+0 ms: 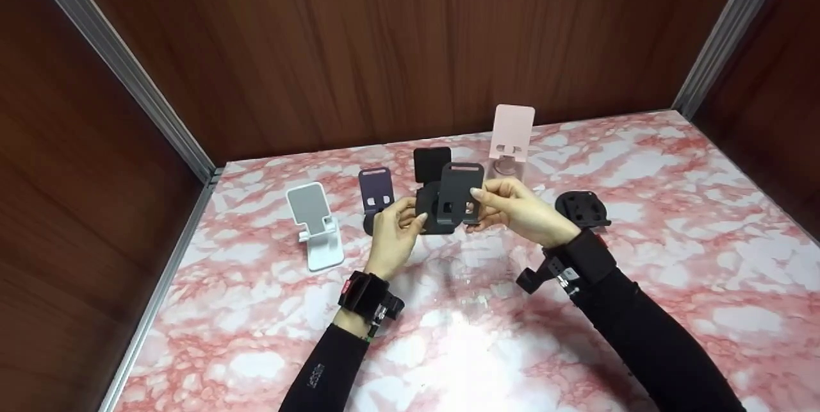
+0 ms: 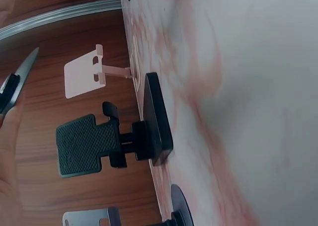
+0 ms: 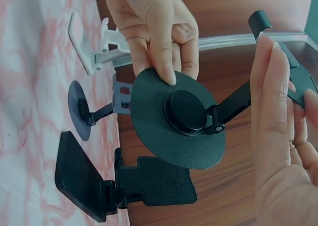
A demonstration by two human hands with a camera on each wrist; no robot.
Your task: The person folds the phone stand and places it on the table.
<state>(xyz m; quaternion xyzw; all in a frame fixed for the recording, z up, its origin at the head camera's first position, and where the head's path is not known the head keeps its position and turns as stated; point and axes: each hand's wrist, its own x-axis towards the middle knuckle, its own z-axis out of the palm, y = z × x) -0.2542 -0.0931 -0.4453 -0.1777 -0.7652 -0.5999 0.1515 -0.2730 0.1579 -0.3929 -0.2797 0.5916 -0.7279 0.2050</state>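
Note:
A black phone stand (image 1: pixel 460 184) with a round base is held up above the table between both hands. My left hand (image 1: pixel 394 236) pinches the edge of its round base (image 3: pixel 149 104), thumb on one face and fingers on the other. With my right hand (image 1: pixel 522 210) I grip the side of its slotted plate, thumb on the front. A hinged arm (image 3: pixel 233 103) joins base and plate, folded out at an angle. In the left wrist view only a thin edge of the held stand (image 2: pixel 24 74) shows beside the left hand.
Behind the hands stand a black textured phone stand (image 1: pixel 432 164) and a pink one (image 1: pixel 512 130). To the left are a purple stand (image 1: pixel 376 186) and a white-grey one (image 1: pixel 309 207). A folded black round stand (image 1: pixel 582 208) lies right. Wood-look panels (image 1: pixel 384 47) enclose the marbled table (image 1: pixel 256 335).

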